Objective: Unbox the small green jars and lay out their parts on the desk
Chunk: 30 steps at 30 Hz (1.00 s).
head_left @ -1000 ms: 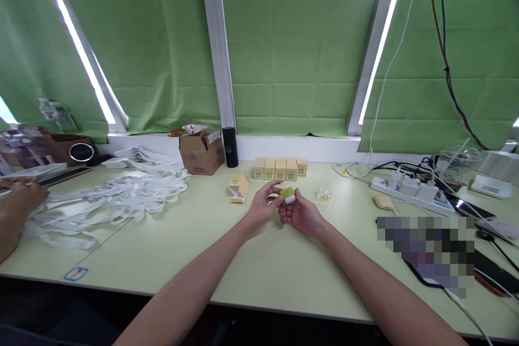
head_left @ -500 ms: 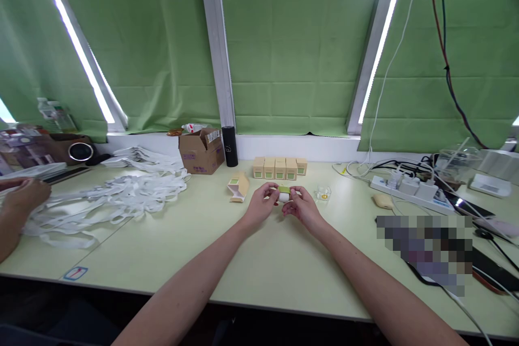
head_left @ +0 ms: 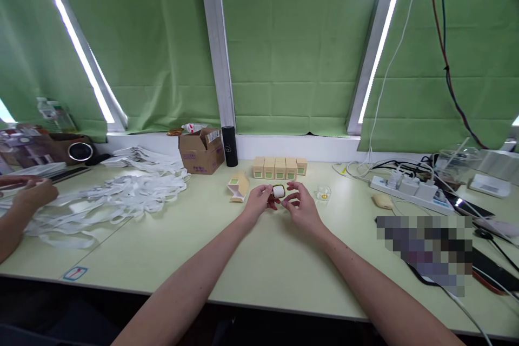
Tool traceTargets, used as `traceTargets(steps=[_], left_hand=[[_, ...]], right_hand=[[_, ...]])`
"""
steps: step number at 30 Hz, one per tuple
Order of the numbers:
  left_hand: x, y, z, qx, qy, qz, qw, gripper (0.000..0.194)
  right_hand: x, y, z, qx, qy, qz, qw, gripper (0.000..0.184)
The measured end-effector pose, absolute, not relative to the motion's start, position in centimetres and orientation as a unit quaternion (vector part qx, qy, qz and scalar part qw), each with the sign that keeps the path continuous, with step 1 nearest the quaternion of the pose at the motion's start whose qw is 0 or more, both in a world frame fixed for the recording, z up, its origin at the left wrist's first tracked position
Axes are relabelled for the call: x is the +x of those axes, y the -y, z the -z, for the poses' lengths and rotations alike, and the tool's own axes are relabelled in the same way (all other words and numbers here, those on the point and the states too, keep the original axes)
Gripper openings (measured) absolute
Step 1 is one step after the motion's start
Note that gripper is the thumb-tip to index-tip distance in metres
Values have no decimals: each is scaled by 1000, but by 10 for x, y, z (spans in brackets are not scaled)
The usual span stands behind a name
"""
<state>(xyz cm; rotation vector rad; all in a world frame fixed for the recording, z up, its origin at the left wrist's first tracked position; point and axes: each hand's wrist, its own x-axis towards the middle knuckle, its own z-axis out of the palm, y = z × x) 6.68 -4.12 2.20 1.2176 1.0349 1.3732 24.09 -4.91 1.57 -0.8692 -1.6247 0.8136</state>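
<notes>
My left hand (head_left: pixel 259 199) pinches a small white rounded block with a yellow-green band (head_left: pixel 278 191) around it; its exact kind I cannot make out. Just right of that block, my right hand (head_left: pixel 300 203) has its fingers curved and apart, with nothing visible between them. An opened kraft paper box (head_left: pixel 238 186) lies on its side to the left of my hands. Several small closed kraft boxes (head_left: pixel 279 168) with green labels stand in a row behind. To the right sits a small clear container (head_left: pixel 323 193) with something yellow in it.
A cardboard carton (head_left: pixel 200 152) and a black cylinder (head_left: pixel 230 147) stand at the back. White straps (head_left: pixel 138 194) are heaped on the left, near another person's hand (head_left: pixel 34 194). A power strip (head_left: pixel 409 194), cables and a pixelated patch (head_left: pixel 430 248) occupy the right.
The white block has turned so its white face shows inside the band. My right fingers have come off it and spread. The other person's hand has shifted slightly right.
</notes>
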Motion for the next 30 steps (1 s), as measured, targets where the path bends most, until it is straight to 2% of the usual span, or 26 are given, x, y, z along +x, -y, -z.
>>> traceTargets(steps=[7, 15, 20, 25, 30], left_hand=[[68, 44, -23, 466, -397, -573, 545, 48], [74, 45, -15, 466, -343, -589, 565, 48], [79, 51, -11, 517, -330, -570, 546, 53], [80, 59, -16, 572, -363, -536, 503, 47], [79, 62, -22, 628, -398, -515, 427, 35]], right_hand=[[239, 48, -16, -376, 681, -289, 559, 46], [236, 42, -10, -404, 624, -381, 549, 49], [239, 41, -10, -406, 609, -382, 564, 44], [242, 46, -14, -377, 651, -332, 569, 35], [243, 47, -13, -348, 700, -217, 585, 39]])
